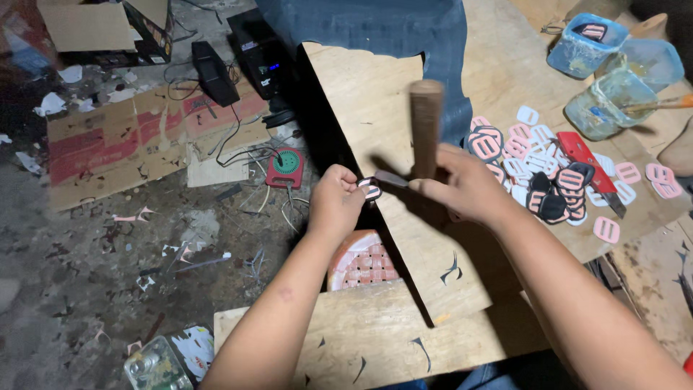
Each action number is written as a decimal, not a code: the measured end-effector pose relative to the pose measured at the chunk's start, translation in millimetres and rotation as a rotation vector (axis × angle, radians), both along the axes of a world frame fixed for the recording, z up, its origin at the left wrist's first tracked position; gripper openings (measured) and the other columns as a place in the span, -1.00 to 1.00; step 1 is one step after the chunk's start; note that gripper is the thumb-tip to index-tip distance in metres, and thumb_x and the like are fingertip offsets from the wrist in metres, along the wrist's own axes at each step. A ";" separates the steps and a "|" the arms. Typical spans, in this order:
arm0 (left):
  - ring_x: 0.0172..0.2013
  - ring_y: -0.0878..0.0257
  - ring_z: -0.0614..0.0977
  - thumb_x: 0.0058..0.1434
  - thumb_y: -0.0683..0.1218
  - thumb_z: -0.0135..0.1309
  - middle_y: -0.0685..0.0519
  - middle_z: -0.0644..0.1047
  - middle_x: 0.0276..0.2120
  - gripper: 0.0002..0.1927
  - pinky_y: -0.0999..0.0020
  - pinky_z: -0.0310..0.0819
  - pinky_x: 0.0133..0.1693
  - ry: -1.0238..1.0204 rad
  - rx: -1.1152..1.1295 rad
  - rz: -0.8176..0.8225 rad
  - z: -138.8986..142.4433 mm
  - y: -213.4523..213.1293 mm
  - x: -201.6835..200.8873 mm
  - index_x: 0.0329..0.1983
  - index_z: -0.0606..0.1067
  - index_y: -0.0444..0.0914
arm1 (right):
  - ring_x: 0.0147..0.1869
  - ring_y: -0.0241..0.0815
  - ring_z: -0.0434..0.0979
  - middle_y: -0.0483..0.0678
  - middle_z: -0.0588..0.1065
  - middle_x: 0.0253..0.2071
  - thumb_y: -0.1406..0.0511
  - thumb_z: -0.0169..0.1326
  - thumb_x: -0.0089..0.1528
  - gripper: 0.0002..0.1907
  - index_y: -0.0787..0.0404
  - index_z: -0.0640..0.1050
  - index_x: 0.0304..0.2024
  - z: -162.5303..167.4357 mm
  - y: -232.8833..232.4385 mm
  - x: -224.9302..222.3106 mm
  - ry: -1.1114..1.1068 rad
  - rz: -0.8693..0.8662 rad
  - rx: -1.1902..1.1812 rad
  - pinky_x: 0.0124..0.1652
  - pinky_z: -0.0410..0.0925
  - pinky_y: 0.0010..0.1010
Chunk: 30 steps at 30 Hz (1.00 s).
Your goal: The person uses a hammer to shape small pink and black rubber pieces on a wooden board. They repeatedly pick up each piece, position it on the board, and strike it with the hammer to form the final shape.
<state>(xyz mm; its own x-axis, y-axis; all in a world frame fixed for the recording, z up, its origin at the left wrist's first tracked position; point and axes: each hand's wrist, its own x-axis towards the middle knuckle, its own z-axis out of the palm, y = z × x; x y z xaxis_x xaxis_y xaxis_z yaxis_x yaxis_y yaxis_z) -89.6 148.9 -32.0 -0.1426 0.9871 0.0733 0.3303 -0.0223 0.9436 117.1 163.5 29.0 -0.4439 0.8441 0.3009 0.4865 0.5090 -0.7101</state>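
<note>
Left hand [333, 204] pinched on small pink-and-black piece [370, 190], held above wooden board [361, 101]. Right hand [462, 186] at 3 o'clock of it, clamped on blade [392, 178]; blade's long axis near level, tip touching piece. Farther out at 2 o'clock: pile of pink pieces [548, 166], red cutter [586, 165], plastic tubs [613, 72].

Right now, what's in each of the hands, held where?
Left hand pinches a small pink-and-black piece by its edge. Right hand grips a wooden-handled tool low on the handle.
</note>
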 end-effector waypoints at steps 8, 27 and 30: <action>-0.43 0.30 0.61 0.15 -0.25 0.10 0.03 0.59 -0.44 -0.88 0.38 0.49 -0.36 -0.106 -0.170 -0.285 -41.6 -141.3 -20.8 -0.23 0.49 -0.32 | -0.09 -0.12 0.66 0.07 0.62 -0.06 0.25 0.09 0.30 -0.58 0.18 0.47 0.20 -34.3 -165.2 55.7 0.218 -0.225 -0.314 -0.12 0.43 -0.40; 0.32 -0.09 0.31 -0.29 0.09 0.49 -0.18 0.32 0.30 0.10 -0.12 0.00 0.33 0.578 0.147 -0.400 -57.2 -235.8 -16.2 0.33 0.25 -0.30 | 0.51 -0.03 0.30 0.08 0.14 0.48 0.25 0.41 0.04 0.18 0.19 -0.01 0.53 -38.0 -293.1 61.6 0.857 0.274 -0.967 0.35 0.24 -0.24; 0.33 -0.07 0.31 -0.31 0.03 0.49 -0.15 0.32 0.32 0.08 -0.10 0.01 0.35 0.553 0.103 -0.421 -51.9 -211.2 -21.7 0.32 0.27 -0.25 | 0.21 0.06 0.51 0.21 0.33 0.26 0.23 0.40 -0.02 0.05 0.23 0.13 0.41 -45.6 -290.8 58.0 0.963 0.043 -1.010 0.15 0.41 -0.14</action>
